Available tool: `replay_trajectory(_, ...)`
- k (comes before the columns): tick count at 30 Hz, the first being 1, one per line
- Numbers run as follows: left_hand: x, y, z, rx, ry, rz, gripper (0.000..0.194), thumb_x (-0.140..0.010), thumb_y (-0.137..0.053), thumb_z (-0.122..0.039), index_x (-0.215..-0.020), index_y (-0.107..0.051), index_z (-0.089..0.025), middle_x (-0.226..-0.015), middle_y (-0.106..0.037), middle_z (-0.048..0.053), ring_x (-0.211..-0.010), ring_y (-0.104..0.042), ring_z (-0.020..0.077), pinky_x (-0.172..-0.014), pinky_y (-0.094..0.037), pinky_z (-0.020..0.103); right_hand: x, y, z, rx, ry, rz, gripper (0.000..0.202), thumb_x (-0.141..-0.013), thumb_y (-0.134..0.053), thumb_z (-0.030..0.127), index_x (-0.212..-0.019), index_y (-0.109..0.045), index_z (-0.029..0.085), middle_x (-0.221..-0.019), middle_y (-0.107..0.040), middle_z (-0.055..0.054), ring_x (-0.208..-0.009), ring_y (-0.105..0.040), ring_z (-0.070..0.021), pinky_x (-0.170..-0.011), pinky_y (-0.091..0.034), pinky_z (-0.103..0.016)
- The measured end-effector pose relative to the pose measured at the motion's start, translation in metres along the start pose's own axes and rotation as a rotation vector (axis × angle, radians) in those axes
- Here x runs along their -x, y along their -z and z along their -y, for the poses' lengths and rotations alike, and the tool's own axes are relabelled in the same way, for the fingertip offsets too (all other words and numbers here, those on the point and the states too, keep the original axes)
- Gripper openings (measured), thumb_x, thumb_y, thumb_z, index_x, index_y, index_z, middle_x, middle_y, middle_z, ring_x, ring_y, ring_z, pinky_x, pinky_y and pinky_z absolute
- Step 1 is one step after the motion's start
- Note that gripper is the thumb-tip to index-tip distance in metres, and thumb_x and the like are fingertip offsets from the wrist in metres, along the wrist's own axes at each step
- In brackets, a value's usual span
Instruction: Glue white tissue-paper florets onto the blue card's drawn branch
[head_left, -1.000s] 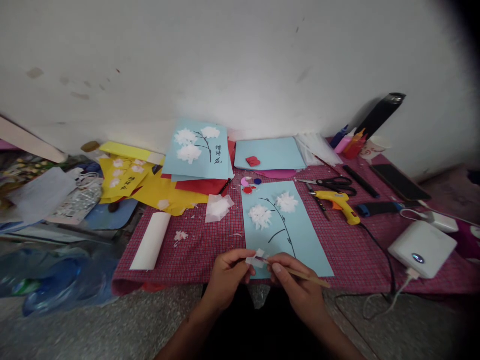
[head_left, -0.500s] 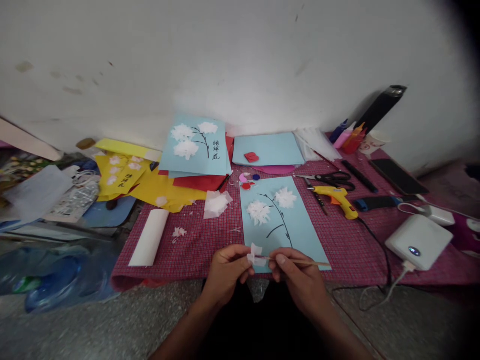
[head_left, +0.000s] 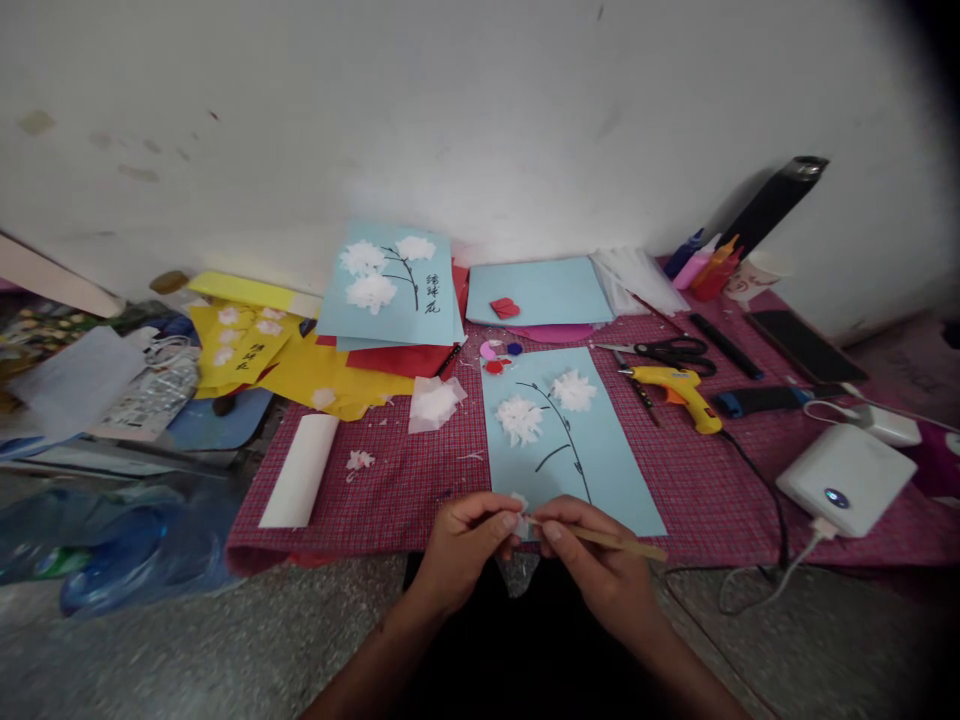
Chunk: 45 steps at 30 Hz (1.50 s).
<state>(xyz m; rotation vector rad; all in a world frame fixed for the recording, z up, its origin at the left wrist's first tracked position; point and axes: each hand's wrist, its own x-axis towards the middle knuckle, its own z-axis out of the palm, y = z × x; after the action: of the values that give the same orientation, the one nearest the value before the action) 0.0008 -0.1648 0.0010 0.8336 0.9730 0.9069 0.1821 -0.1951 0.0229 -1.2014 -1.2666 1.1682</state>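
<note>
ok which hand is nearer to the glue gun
Right: in the picture, the right hand is below and left of the glue gun, while the left hand is also below it but farther left.

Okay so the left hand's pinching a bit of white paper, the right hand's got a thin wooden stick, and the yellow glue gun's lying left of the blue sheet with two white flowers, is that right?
Not quite: the yellow glue gun lies right of that blue sheet, as the head view shows. The left hand does pinch white paper, and the right hand holds the stick.
</note>
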Motion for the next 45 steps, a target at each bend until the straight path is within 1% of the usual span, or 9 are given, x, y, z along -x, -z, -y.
replay_trajectory(4,0.000,0.000,0.003,-0.010,-0.007,-0.005,0.027,-0.083,-0.080,-0.039,-0.095,-0.079,-0.015,-0.069,-0.071,0.003,-0.059,-0.061,0.0116,-0.054,-0.050,0.022,0.001,-0.002,-0.007,-0.104,-0.073,-0.065,0.018,-0.094,-0.066,0.037,-0.097,-0.077,0.023,-0.072,-0.072,-0.002,-0.062,-0.066,-0.0169,-0.058,-0.054,-0.028)
replay_trajectory(10,-0.001,0.002,0.004,-0.019,0.037,-0.006,0.029,-0.083,-0.079,-0.040,-0.096,-0.079,-0.014,-0.070,-0.071,0.004,-0.056,-0.061,0.0115,-0.051,-0.049,0.022,0.001,0.011,-0.003,-0.010,0.180,-0.051,0.014,-0.089,-0.071,0.025,-0.100,-0.080,0.027,-0.083,-0.072,-0.004,-0.075,-0.066,-0.0188,-0.066,-0.053,-0.031)
replay_trajectory(15,0.002,-0.002,-0.003,-0.073,0.033,0.074,0.030,-0.081,-0.079,-0.041,-0.094,-0.078,-0.014,-0.070,-0.070,0.002,-0.054,-0.059,0.0107,-0.051,-0.049,0.022,0.004,0.003,-0.009,-0.183,-0.058,-0.197,0.013,-0.093,-0.068,0.034,-0.093,-0.074,0.022,-0.058,-0.060,0.003,-0.052,-0.055,-0.0139,-0.052,-0.045,-0.028)
replay_trajectory(19,0.001,-0.002,-0.009,-0.159,-0.013,0.065,0.026,-0.084,-0.075,-0.039,-0.095,-0.077,-0.015,-0.067,-0.068,0.001,-0.054,-0.058,0.0106,-0.054,-0.048,0.022,0.003,0.001,-0.018,-0.406,-0.200,-0.127,0.020,-0.090,-0.073,0.039,-0.096,-0.070,0.020,-0.061,-0.063,0.002,-0.051,-0.055,-0.0128,-0.054,-0.046,-0.028)
replay_trajectory(23,0.000,-0.001,-0.013,-0.238,-0.070,0.052,0.022,-0.088,-0.072,-0.037,-0.094,-0.078,-0.016,-0.071,-0.070,0.002,-0.061,-0.061,0.0124,-0.061,-0.050,0.024,0.003,0.006,-0.018,-0.364,-0.226,-0.066,0.023,-0.087,-0.077,0.038,-0.100,-0.071,0.020,-0.074,-0.072,-0.002,-0.054,-0.061,-0.0138,-0.056,-0.050,-0.029)
replay_trajectory(29,0.005,-0.004,-0.015,-0.269,-0.044,0.111,0.025,-0.087,-0.073,-0.037,-0.099,-0.076,-0.016,-0.072,-0.069,0.002,-0.059,-0.060,0.0120,-0.058,-0.049,0.023,0.005,0.002,-0.016,-0.198,-0.114,-0.182,0.022,-0.090,-0.073,0.039,-0.079,-0.071,0.020,-0.073,-0.067,-0.001,-0.056,-0.059,-0.0129,-0.055,-0.049,-0.027)
replay_trajectory(35,0.007,-0.004,-0.010,-0.344,-0.094,0.153,0.026,-0.092,-0.068,-0.036,-0.107,-0.073,-0.016,-0.081,-0.071,0.004,-0.067,-0.062,0.0131,-0.063,-0.051,0.024,0.007,0.004,-0.027,-0.370,-0.197,-0.122,0.017,-0.091,-0.073,0.037,-0.100,-0.071,0.022,-0.067,-0.067,0.002,-0.053,-0.059,-0.0128,-0.055,-0.049,-0.027)
replay_trajectory(39,0.007,-0.002,-0.009,-0.292,-0.079,0.177,0.027,-0.094,-0.067,-0.037,-0.111,-0.069,-0.016,-0.081,-0.069,0.003,-0.064,-0.061,0.0119,-0.061,-0.050,0.023,0.006,0.010,-0.024,-0.345,-0.189,-0.042,0.018,-0.086,-0.078,0.036,-0.096,-0.073,0.022,-0.072,-0.072,-0.001,-0.055,-0.063,-0.0139,-0.055,-0.051,-0.028)
replay_trajectory(45,0.010,-0.004,-0.013,-0.367,-0.073,0.205,0.023,-0.094,-0.064,-0.035,-0.098,-0.073,-0.015,-0.081,-0.071,0.006,-0.063,-0.061,0.0122,-0.060,-0.050,0.024,0.006,0.005,-0.012,-0.180,-0.144,-0.108,0.024,-0.088,-0.075,0.041,-0.076,-0.068,0.020,-0.065,-0.067,-0.001,-0.053,-0.060,-0.0134,-0.052,-0.051,-0.026)
